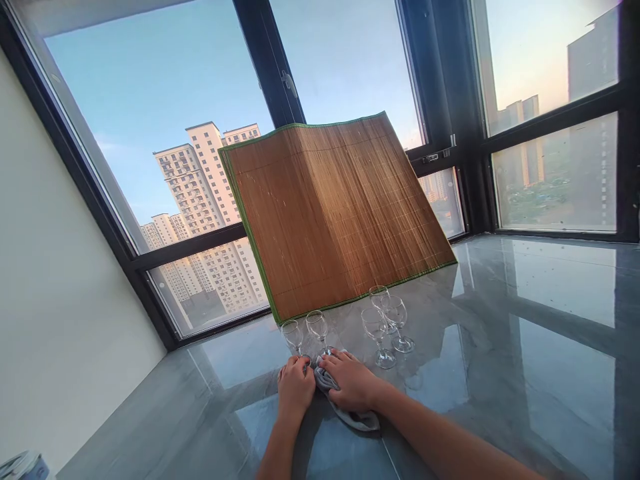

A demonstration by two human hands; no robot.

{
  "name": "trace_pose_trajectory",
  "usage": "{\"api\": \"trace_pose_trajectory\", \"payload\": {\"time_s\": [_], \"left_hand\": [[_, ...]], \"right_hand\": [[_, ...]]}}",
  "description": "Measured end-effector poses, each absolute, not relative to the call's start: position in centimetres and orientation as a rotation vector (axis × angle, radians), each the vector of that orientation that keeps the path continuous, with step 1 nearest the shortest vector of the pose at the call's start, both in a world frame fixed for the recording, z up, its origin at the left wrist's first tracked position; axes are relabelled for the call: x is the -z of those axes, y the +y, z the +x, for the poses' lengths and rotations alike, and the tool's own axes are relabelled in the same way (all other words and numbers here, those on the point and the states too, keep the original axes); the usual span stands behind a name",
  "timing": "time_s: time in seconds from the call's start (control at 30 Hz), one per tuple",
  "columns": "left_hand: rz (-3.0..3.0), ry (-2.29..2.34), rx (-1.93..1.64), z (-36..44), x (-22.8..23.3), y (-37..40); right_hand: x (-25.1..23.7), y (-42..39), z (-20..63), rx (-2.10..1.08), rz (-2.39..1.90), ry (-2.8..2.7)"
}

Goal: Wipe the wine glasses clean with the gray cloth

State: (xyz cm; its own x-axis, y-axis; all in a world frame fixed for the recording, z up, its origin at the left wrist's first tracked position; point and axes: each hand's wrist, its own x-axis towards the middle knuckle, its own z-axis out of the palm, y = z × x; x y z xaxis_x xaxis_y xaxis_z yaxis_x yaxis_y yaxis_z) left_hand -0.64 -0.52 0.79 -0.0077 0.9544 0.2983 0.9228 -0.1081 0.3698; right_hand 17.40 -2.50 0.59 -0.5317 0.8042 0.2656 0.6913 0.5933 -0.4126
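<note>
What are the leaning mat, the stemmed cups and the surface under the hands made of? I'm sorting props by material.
Mat: thin brown slats, seemingly bamboo, matte, with green edging. Stemmed cups: clear, see-through, probably glass. Surface: grey, veined, glossy stone or tile, mirroring the windows. Cloth under the right hand: soft grey fabric, crumpled.

You have no text, label, brand, number or sign to read anywhere in this view. The bamboo mat standing beyond your hands carries only its plain weave and green edging. The glasses just ahead of your right hand are clear and unmarked, and the grey cloth under that hand shows no tag. The buildings outside are too far off to show lettering.
</note>
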Motion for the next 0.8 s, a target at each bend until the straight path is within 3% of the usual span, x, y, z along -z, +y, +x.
{"api": "trace_pose_trajectory", "payload": {"time_s": [0.47,0.8], "left_hand": [[1.91,2.318,-1.081,-0.9,-3.5,-2.2],[2.202,1.869,-1.473,0.7,-3.2,-3.2]], "right_hand": [[-1.9,-6.3,15.1,-0.088,-1.468,-2.276],[-2.0,-5.6,15.2,-0.089,-1.465,-2.247]]}}
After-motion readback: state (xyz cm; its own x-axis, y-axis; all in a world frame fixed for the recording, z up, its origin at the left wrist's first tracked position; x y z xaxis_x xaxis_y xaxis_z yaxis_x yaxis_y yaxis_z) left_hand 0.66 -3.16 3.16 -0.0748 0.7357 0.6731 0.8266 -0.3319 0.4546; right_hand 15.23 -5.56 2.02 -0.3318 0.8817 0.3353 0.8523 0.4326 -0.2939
